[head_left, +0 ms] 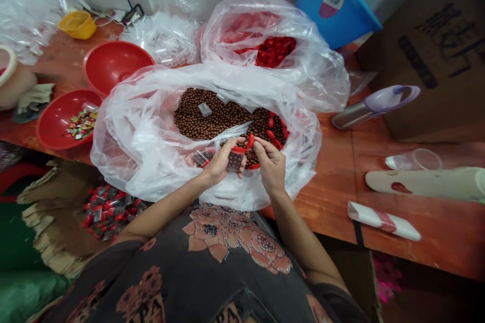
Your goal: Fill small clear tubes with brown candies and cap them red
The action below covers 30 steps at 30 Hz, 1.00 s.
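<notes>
A big clear plastic bag (136, 136) lies open in front of me, full of small brown beads (215, 116) with a few red capsules (275, 128) at the right. My left hand (222, 161) is closed round a small clear pouch (235, 160) partly filled with brown beads. My right hand (270, 161) pinches a red capsule (250, 141) at the pouch's mouth. Both hands hover over the near edge of the bead bag.
Behind stands a second clear bag with red capsules (275, 50). Two red bowls (113, 63), one holding coloured bits (81, 123), sit at the left with a heap of empty pouches (162, 38). Filled pouches (108, 212) lie in a carton below left. A purple-lidded bottle (373, 106) lies on the wooden table at the right.
</notes>
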Tool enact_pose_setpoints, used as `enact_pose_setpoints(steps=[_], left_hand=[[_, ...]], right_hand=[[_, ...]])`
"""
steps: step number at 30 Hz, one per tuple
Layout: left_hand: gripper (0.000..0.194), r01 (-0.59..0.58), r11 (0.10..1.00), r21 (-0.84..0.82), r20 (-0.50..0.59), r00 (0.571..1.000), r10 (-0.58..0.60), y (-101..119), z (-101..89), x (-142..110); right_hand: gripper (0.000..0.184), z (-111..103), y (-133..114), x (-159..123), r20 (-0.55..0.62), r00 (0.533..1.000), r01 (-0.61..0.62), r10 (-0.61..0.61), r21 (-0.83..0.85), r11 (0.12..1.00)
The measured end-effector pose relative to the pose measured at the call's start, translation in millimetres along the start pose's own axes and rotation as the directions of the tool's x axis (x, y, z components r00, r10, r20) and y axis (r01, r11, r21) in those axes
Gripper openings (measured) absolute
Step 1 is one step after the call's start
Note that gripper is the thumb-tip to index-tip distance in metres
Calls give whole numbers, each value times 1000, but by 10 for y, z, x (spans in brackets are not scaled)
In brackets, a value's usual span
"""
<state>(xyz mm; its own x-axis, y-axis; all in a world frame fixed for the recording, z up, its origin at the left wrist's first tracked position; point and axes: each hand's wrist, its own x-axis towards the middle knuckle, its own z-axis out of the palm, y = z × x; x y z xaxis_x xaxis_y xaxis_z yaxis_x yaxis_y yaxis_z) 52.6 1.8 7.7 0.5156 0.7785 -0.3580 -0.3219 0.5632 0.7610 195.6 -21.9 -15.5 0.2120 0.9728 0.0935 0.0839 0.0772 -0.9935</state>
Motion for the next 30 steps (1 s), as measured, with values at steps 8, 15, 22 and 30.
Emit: enact_pose_setpoints(steps=[8,15,22,30], left_hand=[[66,72,996,45,-108,992,-67,1,9,67],[44,-11,998,59,-123,992,19,-154,-18,61],[46,-62,972,228,-109,990,89,-134,-139,-104],[43,125,535,836,-328,895,303,356,-975,-530]], right_hand=[[80,-60,-131,4,503,822,511,-268,-442,737],[78,-43,32,-13,521,747,655,-412,-473,589],[82,-20,54,-98,579,753,611,-313,-438,660],[35,30,218,95,522,846,427,-109,-539,726]])
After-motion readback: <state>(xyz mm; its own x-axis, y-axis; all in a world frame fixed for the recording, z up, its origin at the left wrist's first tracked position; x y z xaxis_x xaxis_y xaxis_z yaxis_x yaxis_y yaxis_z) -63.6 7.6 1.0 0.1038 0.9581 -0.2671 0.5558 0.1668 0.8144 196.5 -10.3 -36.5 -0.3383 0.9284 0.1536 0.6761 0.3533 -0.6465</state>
